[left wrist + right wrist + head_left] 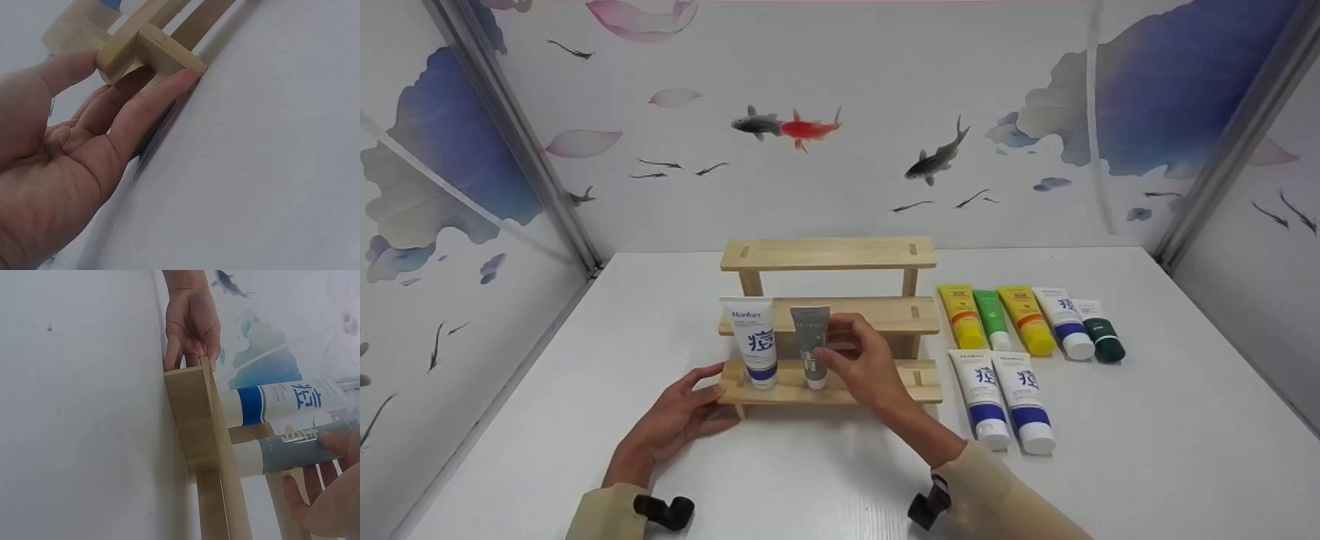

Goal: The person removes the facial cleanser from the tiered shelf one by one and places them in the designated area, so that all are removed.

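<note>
A three-tier wooden display rack point(829, 253) stands on the white table. My left hand point(679, 416) grips the left end of its lowest step, fingers on the wood's edge and leg point(163, 50). On that step a white tube with a blue band point(754, 341) stands upright on its cap. To its right my right hand point(870, 367) pinches a small grey tube point(810, 341) between thumb and fingers. This grey tube point(281, 453) is upright, white cap down at the lowest step; whether it bears weight there I cannot tell.
Right of the rack lie two yellow tubes point(960, 315), a green tube point(991, 315), a white-and-blue tube point(1063, 322) and a dark green tube point(1102, 334) in a row. Nearer me lie two more white-and-blue tubes point(984, 397). Printed panels point(840, 195) enclose the table.
</note>
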The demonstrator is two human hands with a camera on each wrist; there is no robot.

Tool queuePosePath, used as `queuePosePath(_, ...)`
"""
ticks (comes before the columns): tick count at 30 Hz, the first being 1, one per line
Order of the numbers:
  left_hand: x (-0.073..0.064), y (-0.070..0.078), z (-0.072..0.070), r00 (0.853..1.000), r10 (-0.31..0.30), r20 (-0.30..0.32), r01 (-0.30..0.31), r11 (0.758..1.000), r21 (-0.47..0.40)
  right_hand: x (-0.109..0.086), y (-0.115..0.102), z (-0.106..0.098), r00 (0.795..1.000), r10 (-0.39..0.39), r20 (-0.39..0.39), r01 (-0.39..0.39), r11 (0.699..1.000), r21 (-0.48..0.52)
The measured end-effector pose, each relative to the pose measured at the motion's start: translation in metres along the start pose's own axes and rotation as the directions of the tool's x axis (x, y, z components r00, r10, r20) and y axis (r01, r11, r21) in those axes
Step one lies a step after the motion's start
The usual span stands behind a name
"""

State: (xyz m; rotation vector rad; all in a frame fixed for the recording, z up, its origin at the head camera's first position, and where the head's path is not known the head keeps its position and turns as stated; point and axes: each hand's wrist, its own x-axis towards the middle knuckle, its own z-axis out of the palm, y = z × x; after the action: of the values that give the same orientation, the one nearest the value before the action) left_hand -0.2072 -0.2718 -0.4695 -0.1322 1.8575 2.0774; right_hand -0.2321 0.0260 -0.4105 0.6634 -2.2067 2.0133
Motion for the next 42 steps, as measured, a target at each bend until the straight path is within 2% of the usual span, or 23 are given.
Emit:
queuePosePath(8, -0.001, 0.000, 0.000, 1.000, 0.001, 0.008, -0.001, 1.000, 0.000, -0.005, -0.003, -0.006, 1.000, 0.005, 0.020, -0.004, 1.000, -0.010)
queuePosePath(15, -0.001, 0.001, 0.001, 1.000, -0.003, -0.013, 0.003, 1.000, 0.011, -0.012, -0.016, -0.022, 1.000, -0.011, 0.008, 0.011, 1.000, -0.006)
queuePosePath(30, -0.001, 0.002, 0.000, 0.999, -0.023, -0.025, 0.023, 1.000, 0.007, -0.034, -0.041, -0.080, 0.996, 0.080, -0.047, -0.082, 0.995, -0.064)
queuePosePath(34, -0.001, 0.002, -0.001, 0.999, -0.023, -0.031, 0.023, 1.000, 0.004, -0.040, -0.047, -0.095, 0.993, 0.097, -0.067, -0.103, 0.989, -0.107)
queuePosePath(42, 0.000, 0.000, -0.001, 1.000, -0.009, 0.005, 0.009, 1.000, -0.014, -0.050, -0.054, -0.129, 0.990, 0.104, -0.097, -0.121, 0.974, -0.190)
